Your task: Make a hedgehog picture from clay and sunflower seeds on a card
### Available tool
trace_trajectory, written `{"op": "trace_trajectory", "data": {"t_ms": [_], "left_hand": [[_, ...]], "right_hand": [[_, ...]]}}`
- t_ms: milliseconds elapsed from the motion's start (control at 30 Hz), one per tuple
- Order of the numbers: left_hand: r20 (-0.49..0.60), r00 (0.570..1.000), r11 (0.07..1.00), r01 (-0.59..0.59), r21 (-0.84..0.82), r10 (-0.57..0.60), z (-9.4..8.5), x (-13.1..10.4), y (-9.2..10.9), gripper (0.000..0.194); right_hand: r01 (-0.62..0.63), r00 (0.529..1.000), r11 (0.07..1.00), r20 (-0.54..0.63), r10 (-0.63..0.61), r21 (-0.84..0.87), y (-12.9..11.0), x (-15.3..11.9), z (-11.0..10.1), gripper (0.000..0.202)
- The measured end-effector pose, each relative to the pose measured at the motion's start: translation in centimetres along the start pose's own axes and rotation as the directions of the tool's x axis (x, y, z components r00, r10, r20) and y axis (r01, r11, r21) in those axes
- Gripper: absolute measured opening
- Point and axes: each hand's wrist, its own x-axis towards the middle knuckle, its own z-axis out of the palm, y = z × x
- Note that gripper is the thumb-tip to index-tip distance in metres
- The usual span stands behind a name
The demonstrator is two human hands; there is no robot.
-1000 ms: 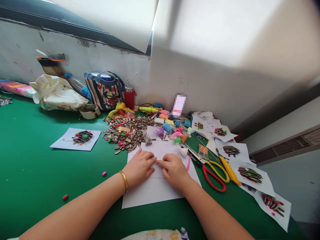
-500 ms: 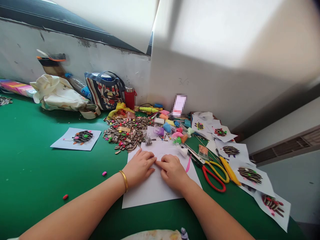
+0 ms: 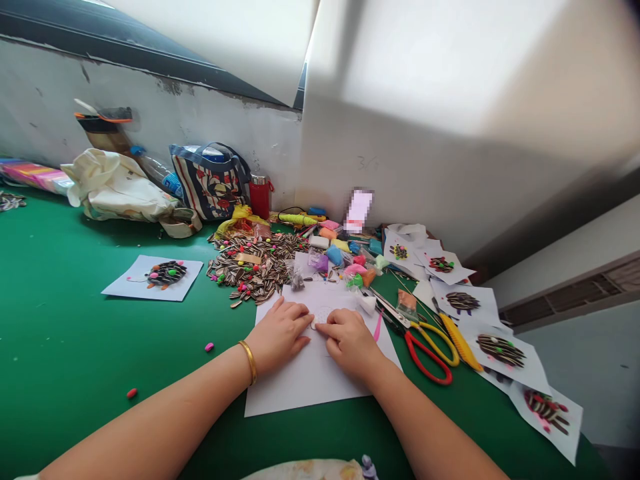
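Note:
My left hand (image 3: 281, 331), with a gold bangle at the wrist, lies palm down on a white sheet of paper (image 3: 295, 390), its fingers stretched out. My right hand (image 3: 353, 343) rests on the same sheet with its index finger pointing left and its other fingers curled under. That fingertip touches a small whitish spot at the edge of a faint round drawing (image 3: 324, 313), between the two hands. I cannot make out whether the spot is a bit of clay. Neither hand grips anything visible.
Striped sunflower seeds (image 3: 260, 263) are heaped behind the paper, beside bags of coloured clay (image 3: 334, 255). Scissors (image 3: 425, 347), a yellow utility knife (image 3: 460, 340) and cards with seed hedgehogs (image 3: 500, 350) lie right. Another hedgehog card (image 3: 167, 275) lies left. Bags and bottles line the wall.
My right hand has shifted slightly right, away from the left fingertips, and more of the round drawing shows. The left hand has stayed in place.

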Motion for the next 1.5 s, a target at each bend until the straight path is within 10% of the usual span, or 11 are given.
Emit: {"op": "trace_trajectory", "data": {"t_ms": [1500], "left_hand": [[0.026,1.000,1.000,-0.008,0.002,0.008,-0.2,0.0,0.0,0.035]], "right_hand": [[0.109,0.975,0.991,0.204,-0.091,-0.081,-0.1,0.1,-2.1,0.058]]}}
